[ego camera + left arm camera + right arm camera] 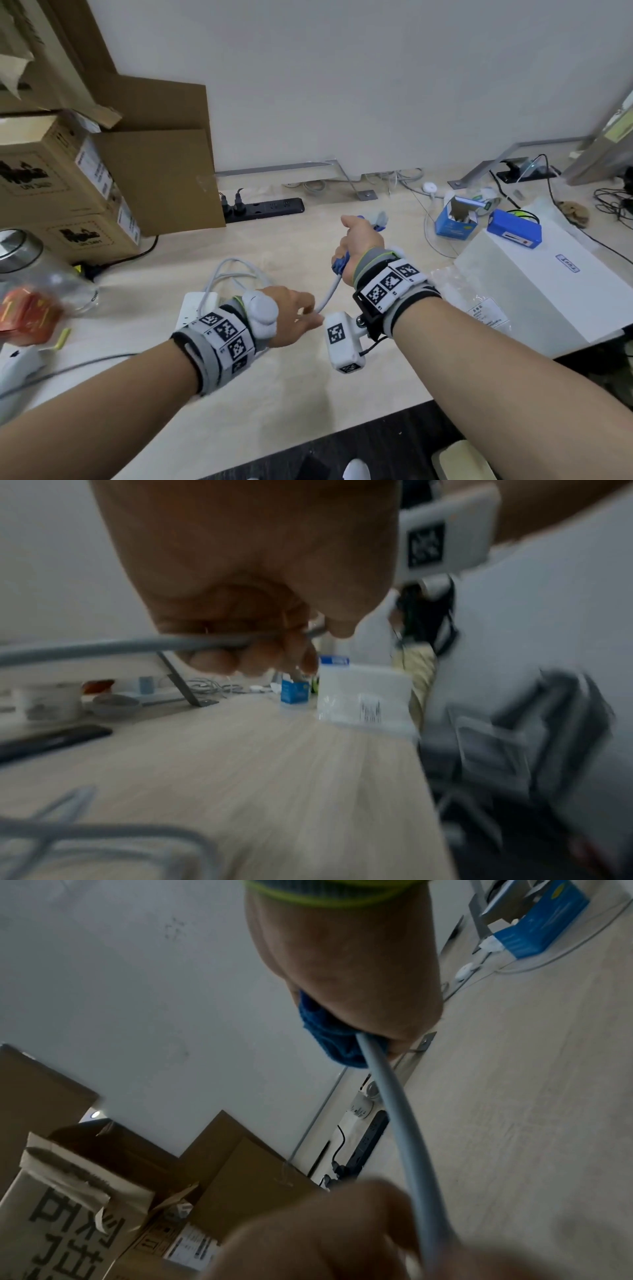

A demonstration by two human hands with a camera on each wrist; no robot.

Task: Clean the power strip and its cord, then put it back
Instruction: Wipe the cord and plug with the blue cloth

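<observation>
The white power strip lies flat on the pale wooden table, half hidden behind my left wrist. Its grey-white cord loops on the table beyond it, then rises toward my hands. My left hand pinches the cord between thumb and fingers, just above the table. My right hand, higher and farther back, is a fist gripping a blue cloth wrapped around the cord. A short taut stretch of cord runs from the blue cloth down to the left hand.
A black power strip with plugs lies by the wall. Cardboard boxes stack at the left, with a glass jar in front of them. On the right stand a white box, a blue carton and loose cables.
</observation>
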